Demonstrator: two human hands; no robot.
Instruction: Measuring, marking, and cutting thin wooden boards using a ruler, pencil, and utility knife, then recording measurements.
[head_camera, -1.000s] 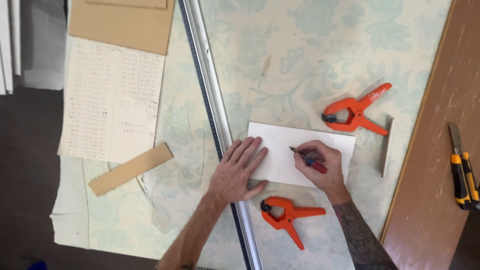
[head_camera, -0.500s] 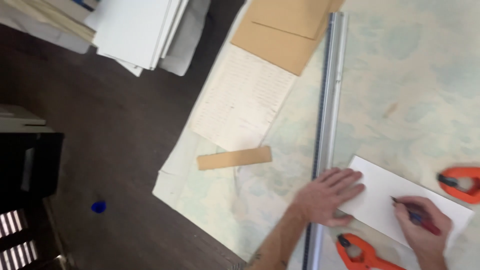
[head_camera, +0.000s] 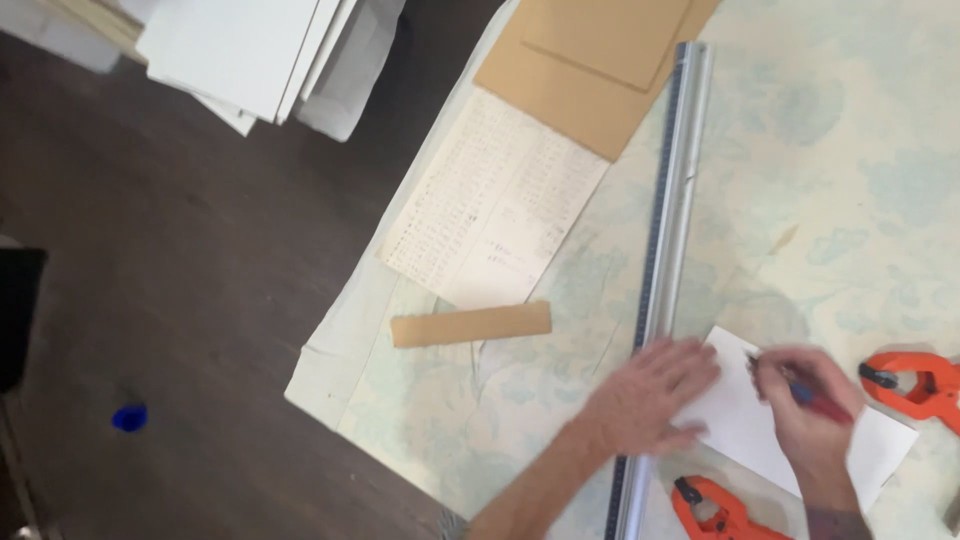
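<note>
The right hand (head_camera: 810, 425) pinched a pen (head_camera: 805, 397) over the white card (head_camera: 745, 420); the left hand (head_camera: 650, 395) lay flat, fingers spread, across the card's near edge beside the metal ruler (head_camera: 670, 230).

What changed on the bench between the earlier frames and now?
Mostly the view: the head camera swung left, bringing the dark floor and stacked white boards into frame. Unchanged: left hand flat across the metal ruler and white sheet, right hand holding the pen, orange clamps in place.
</note>
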